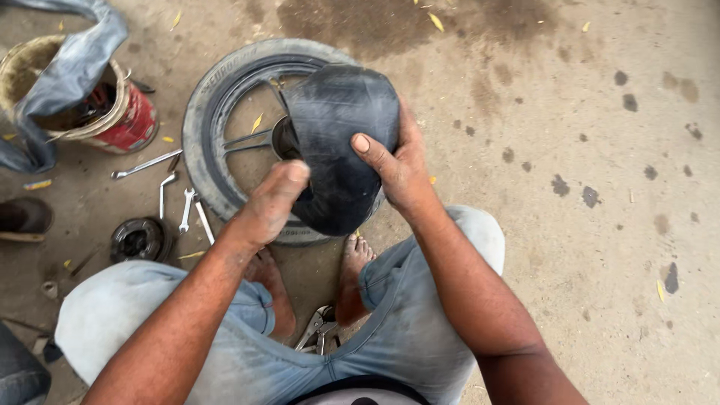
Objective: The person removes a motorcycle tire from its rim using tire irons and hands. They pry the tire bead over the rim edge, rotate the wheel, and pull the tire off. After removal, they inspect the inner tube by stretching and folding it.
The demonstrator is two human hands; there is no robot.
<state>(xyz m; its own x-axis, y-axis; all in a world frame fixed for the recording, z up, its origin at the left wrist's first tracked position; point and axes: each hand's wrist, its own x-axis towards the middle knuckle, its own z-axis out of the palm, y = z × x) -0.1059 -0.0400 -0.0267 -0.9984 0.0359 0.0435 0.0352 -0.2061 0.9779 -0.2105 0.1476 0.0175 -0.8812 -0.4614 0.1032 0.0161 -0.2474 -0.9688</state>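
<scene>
Fingers of the right hand [397, 169] are wrapped round the right edge of a folded black rubber inner tube [339, 142], with the thumb pressed flat on its near face and the other fingers hidden behind it. The left hand [274, 199] is clenched into a loose fist against the tube's lower left side; whether rubber is actually pinched inside that fist cannot be told, since the knuckles face the camera.

The tube is held up in the air between the 2 hands, bunched into a rounded dome, with its long axis running from the far top down toward the near bottom. It lies directly above the right half of a black motorcycle wheel with a tyre on a spoked rim [225, 124], which rests flat on the stained concrete floor [585, 112]. The right hand is seen higher on the tube, the left lower and nearer the person.

To the left of the wheel, several steel spanners [169, 187] are scattered on the floor, with a round black metal disc [139, 240] near them. Further left, a red and white bucket [124, 120] is draped with a limp grey rubber tube [64, 71]. Near the bare feet, metal pliers [319, 330] are seen on the floor.
</scene>
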